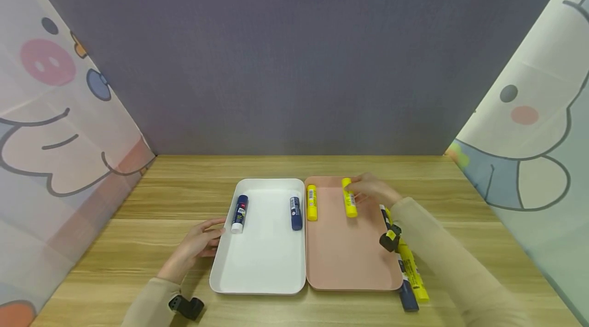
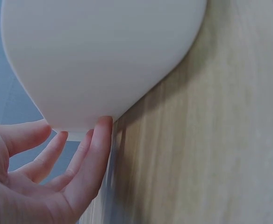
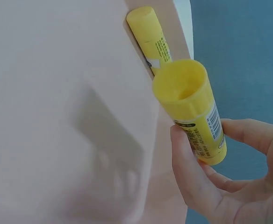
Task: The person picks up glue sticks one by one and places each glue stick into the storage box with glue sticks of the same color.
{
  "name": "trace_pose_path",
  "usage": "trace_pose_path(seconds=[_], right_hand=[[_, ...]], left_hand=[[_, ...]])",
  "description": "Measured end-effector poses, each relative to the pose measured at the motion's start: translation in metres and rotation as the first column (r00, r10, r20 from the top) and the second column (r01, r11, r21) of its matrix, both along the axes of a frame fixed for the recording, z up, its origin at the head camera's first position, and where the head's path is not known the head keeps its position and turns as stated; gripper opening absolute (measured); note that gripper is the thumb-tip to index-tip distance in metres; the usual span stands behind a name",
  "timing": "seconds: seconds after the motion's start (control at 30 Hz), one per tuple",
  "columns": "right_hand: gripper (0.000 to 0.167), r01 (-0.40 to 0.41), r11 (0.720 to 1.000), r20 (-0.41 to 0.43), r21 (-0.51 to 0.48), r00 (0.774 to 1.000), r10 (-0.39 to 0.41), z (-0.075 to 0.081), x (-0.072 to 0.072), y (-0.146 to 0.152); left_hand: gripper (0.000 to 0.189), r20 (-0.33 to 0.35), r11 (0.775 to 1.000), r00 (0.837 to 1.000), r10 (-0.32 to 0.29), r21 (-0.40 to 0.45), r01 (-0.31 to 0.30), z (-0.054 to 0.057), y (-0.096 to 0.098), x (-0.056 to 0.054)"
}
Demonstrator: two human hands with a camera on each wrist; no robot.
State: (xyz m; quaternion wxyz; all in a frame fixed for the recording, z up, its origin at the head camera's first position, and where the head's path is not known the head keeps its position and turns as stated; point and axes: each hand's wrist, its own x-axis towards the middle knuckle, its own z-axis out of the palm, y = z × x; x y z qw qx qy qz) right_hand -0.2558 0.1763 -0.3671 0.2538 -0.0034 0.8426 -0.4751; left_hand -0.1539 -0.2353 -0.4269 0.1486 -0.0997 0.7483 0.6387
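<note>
While I'm standing by & watching, the person's L hand [image 1: 197, 241] is touching the outer L side of the white tray [image 1: 264, 265], fingers loosely extended, thumb tip at the rim, other tips on the outer wall. Inside that tray, a white-ended navy stick [image 1: 240, 214] is lying by the L wall, white end twd the person; a 2nd navy stick [image 1: 296, 213] is lying near the R wall. Next along, the pink tray [image 1: 349, 265] is sitting right beside it on the wood table [image 1: 257, 311]. Along its L wall, a yellow glue stick [image 1: 312, 203] is lying lengthwise. Further R, another yellow stick [image 1: 351, 207] is hanging over the tray's far part, shadow falling below; the R hand [image 1: 374, 189] is pinching it betw. thumb & fingers. Far R, yellow & navy sticks [image 1: 413, 272] are lying beside the pink tray, partly hidden by the R forearm [image 1: 446, 255]; can't tell exact no.
</note>
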Motion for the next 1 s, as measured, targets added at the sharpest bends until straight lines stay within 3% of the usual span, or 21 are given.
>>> trace_pose_path(seconds=[0.43, 0.83, 1.0], right_hand=[[0.055, -0.003, 0.999, 0.031, 0.033, 1.0, 0.002, -0.01, -0.008, -0.014], [0.053, 0.186, 0.98, 0.003, 0.071, 0.983, -0.186, -0.018, -0.008, -0.027], [0.053, 0.188, 0.978, 0.024, 0.087, 0.981, -0.191, -0.021, -0.009, -0.032]], left_hand=[[0.047, 0.006, 1.0, 1.0, 0.012, -0.007, -0.012, 0.001, 0.001, 0.001], [0.047, 0.008, 1.0, 1.0, 0.01, -0.003, -0.009, 0.001, 0.001, 0.001], [0.047, 0.007, 1.0, 1.0, 0.007, 0.0, -0.007, 0.0, 0.001, 0.001]])
